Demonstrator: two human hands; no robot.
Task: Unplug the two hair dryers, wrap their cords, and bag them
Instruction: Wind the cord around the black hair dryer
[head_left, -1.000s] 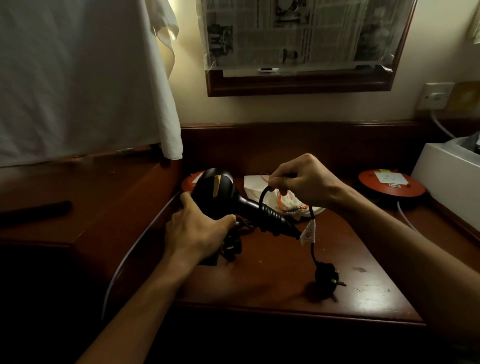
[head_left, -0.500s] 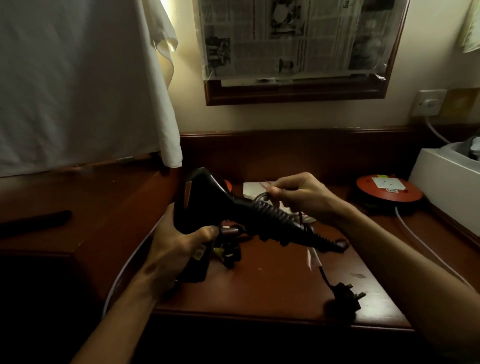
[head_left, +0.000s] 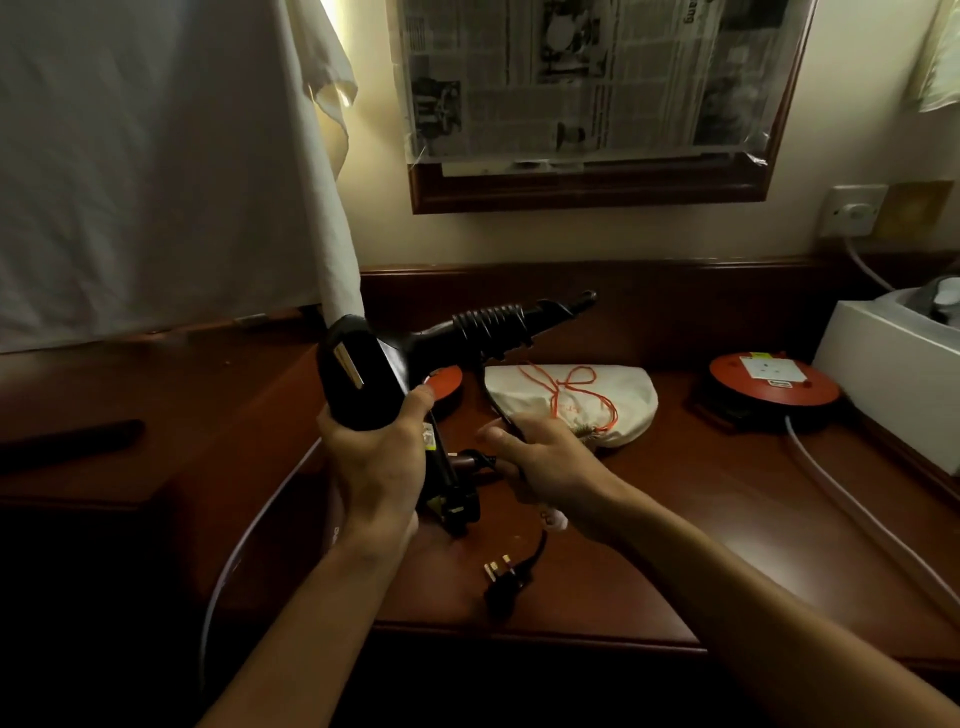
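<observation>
My left hand (head_left: 376, 462) grips the body of a black hair dryer (head_left: 363, 379), raised above the desk with its handle pointing up and right. Several turns of black cord (head_left: 491, 325) are wound round that handle. My right hand (head_left: 545, 462) holds the loose stretch of cord below the handle, and its plug (head_left: 506, 577) hangs near the desk's front edge. A white drawstring bag (head_left: 597, 400) with an orange string lies on the desk behind my right hand. A second black plug and cord (head_left: 457, 504) lie on the desk between my hands.
Two red round cable reels sit on the wooden desk (head_left: 675, 519), one at the right (head_left: 774, 387) and one partly hidden behind the dryer (head_left: 447, 382). A white box (head_left: 893, 384) stands at the far right. A wall socket (head_left: 852, 210) is above it. A white cloth (head_left: 156, 156) hangs at left.
The dryer's handle has swung from pointing down-right to up-right. My right hand has dropped from the handle to below it, drawing the cord down. The plug has moved left towards me.
</observation>
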